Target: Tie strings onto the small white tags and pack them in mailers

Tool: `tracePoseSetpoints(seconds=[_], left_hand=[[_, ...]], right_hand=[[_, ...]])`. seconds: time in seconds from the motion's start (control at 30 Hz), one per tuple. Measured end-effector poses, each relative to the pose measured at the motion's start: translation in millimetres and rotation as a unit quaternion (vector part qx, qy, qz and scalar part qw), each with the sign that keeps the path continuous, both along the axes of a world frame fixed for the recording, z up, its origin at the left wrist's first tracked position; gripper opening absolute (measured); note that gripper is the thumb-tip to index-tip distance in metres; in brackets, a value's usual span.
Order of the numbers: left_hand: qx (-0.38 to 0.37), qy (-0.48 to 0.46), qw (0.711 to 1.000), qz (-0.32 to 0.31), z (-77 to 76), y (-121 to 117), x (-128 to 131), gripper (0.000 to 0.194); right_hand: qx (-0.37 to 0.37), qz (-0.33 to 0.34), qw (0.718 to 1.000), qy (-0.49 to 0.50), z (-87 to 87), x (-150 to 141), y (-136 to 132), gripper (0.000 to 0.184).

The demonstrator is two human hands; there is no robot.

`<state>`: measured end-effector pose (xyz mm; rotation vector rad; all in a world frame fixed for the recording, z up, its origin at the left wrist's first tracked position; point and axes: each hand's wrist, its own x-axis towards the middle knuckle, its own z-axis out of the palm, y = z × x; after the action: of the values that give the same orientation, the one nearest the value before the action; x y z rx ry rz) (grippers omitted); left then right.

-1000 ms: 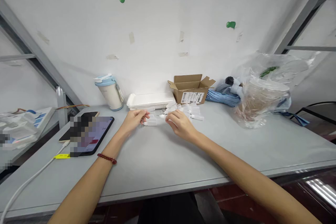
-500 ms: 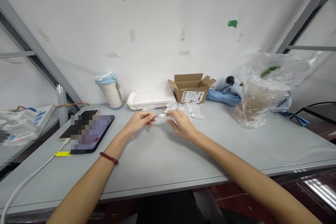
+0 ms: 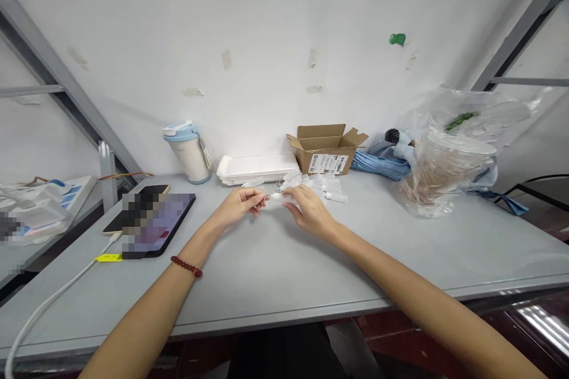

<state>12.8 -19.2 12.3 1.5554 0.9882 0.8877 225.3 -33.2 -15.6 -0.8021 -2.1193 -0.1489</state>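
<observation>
A: What occupies the centre of the frame?

B: Two bare hands, fingertips near one another above a grey table (image 3: pixel 275 284). The right hand (image 3: pixel 306 208), just right of centre, grips a small white-tipped tube (image 3: pixel 276 196) between thumb and fingers, the tip directed toward the left of the frame

A: And the left hand (image 3: pixel 240 206)?

B: Left of centre, with thumb and fingers drawn together close to that tip; whether they pinch some thin part cannot be told at this size. A dark red beaded bracelet (image 3: pixel 186 266) circles its wrist, lower left of centre

A: Which objects lie about the hands?

B: Beyond the right hand, a cluster of translucent tubes (image 3: pixel 335 196); above centre, a stack of white trays (image 3: pixel 262 166); just right of this, an open cardboard box (image 3: pixel 322 163) bearing a printed label

A: The margins?

B: On the left, two phones (image 3: pixel 178 216) lie below a cream cup (image 3: pixel 189 157) with a blue lid; on the right, blue fabric (image 3: pixel 382 164) sits beside a clear plastic bag (image 3: pixel 427 189) around a container
</observation>
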Motion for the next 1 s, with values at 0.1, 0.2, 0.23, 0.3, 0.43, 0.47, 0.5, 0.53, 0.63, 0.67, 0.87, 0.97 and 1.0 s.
tracePoseSetpoints(seconds=[0.1,0.2,0.23,0.3,0.43,0.47,0.5,0.53,0.63,0.67,0.87,0.97,1.0], left_hand=[[0.001,0.002,1.000,-0.002,0.2,0.1,0.5,0.037],[0.005,-0.002,1.000,-0.005,0.2,0.3,1.0,0.037],[0.006,-0.005,1.000,-0.005,0.4,0.2,1.2,0.037],[0.004,-0.008,1.000,-0.003,0.8,-0.2,1.3,0.038],[0.002,-0.006,1.000,0.002,0.9,-0.8,0.6,0.038],[0.002,-0.004,1.000,0.001,0.7,-0.8,0.3,0.038],[0.003,-0.001,1.000,0.000,0.4,-0.7,0.0,0.037],[0.004,0.000,1.000,-0.002,0.1,-0.6,-0.3,0.037],[0.006,0.001,1.000,-0.005,-0.4,-0.3,-0.7,0.035],[0.006,0.000,1.000,-0.006,-0.4,-0.4,-0.6,0.035],[0.016,0.011,1.000,-0.011,2.6,-2.6,0.9,0.036],[0.019,0.020,1.000,-0.010,4.0,-3.6,1.4,0.037],[0.021,0.025,0.999,-0.010,4.1,-3.6,1.4,0.037]], right_hand=[[0.005,-0.003,1.000,0.000,1.2,0.0,-1.3,0.013],[0.012,-0.002,1.000,-0.006,1.7,0.0,-1.9,0.012],[0.014,-0.002,1.000,-0.007,1.7,-0.1,-1.9,0.012],[0.017,-0.003,1.000,-0.008,1.7,-0.4,-1.8,0.012],[0.008,-0.009,1.000,-0.005,2.4,-0.6,-2.2,0.013],[0.004,-0.008,1.000,-0.004,2.6,-0.4,-2.4,0.013],[-0.001,-0.008,1.000,-0.004,2.8,-0.2,-2.6,0.014],[-0.006,-0.007,1.000,-0.004,2.9,0.0,-2.8,0.014],[-0.017,-0.006,1.000,-0.006,3.2,0.4,-3.2,0.015],[-0.019,-0.006,1.000,-0.006,3.4,0.4,-3.3,0.015],[-0.017,-0.007,1.000,-0.010,5.0,0.7,-4.2,0.014],[-0.005,0.005,1.000,-0.018,5.5,1.5,-3.6,0.013],[0.000,0.008,1.000,-0.022,5.5,1.8,-3.2,0.012]])
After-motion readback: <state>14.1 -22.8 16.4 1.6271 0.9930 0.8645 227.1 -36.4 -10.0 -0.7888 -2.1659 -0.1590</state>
